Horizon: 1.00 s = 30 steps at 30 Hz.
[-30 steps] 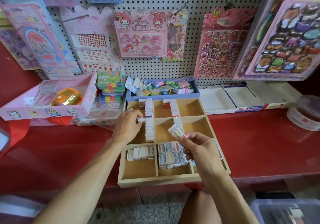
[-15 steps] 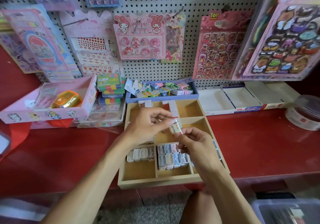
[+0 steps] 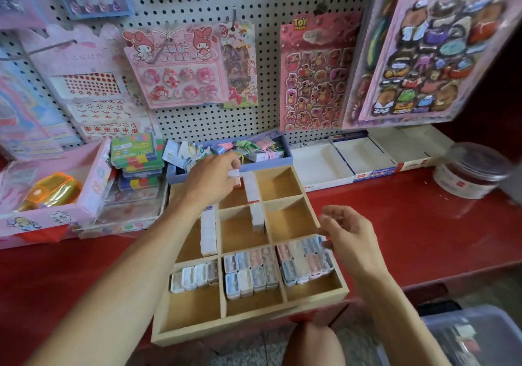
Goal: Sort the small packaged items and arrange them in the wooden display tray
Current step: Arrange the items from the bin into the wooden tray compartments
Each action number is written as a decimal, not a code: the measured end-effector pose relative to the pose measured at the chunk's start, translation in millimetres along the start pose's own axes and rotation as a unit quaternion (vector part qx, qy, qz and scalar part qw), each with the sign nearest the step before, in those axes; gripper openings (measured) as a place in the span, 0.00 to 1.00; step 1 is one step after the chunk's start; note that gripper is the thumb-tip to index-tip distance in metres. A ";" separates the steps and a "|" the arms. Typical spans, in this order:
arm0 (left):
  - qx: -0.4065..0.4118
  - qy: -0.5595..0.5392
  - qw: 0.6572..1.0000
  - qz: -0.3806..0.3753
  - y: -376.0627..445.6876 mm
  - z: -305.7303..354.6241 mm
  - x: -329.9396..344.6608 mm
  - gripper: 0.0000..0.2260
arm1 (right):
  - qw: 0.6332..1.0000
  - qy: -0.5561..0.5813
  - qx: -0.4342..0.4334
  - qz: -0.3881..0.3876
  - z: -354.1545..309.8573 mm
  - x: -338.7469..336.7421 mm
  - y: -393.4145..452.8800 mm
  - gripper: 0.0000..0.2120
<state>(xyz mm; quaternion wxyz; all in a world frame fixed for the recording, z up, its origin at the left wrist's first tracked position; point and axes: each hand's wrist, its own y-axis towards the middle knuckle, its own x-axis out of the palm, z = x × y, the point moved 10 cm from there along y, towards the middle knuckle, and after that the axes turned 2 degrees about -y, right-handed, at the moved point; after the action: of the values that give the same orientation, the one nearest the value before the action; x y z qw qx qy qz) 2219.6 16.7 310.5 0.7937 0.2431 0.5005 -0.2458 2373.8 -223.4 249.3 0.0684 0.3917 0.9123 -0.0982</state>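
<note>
While pinched by left hand (image 3: 210,180), small white packet (image 3: 234,174), red-edged.

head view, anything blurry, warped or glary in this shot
Head view: the sticker sheet at upper right and the clear jar are smeared by blur, while the wooden tray and the pastel packets in it stay fairly sharp; the wide lens bows the pegboard and splays the forearms; soft glare sheens the red counter; the left hand pinches a slightly soft white packet.
</note>
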 end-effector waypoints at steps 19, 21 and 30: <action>0.012 0.074 0.997 -0.003 35.9 -11.1 54.6 0.10 | 0.993 0.031 0.016 0.110 37.8 -60.6 15.6 0.06; 0.012 0.116 0.993 -0.020 34.6 -7.7 50.0 0.11 | 0.993 0.033 0.016 0.112 35.1 -64.4 10.8 0.06; -0.018 -0.182 0.982 0.052 -28.6 43.0 1.5 0.03 | 0.989 0.007 -0.010 0.146 25.9 -94.7 -23.3 0.05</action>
<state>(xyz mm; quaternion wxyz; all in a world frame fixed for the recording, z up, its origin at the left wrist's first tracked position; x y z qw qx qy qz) 2231.1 -32.4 321.6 0.8877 0.2057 0.3386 -0.2347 2422.8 -311.6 246.2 0.0794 0.5206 0.8468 -0.0748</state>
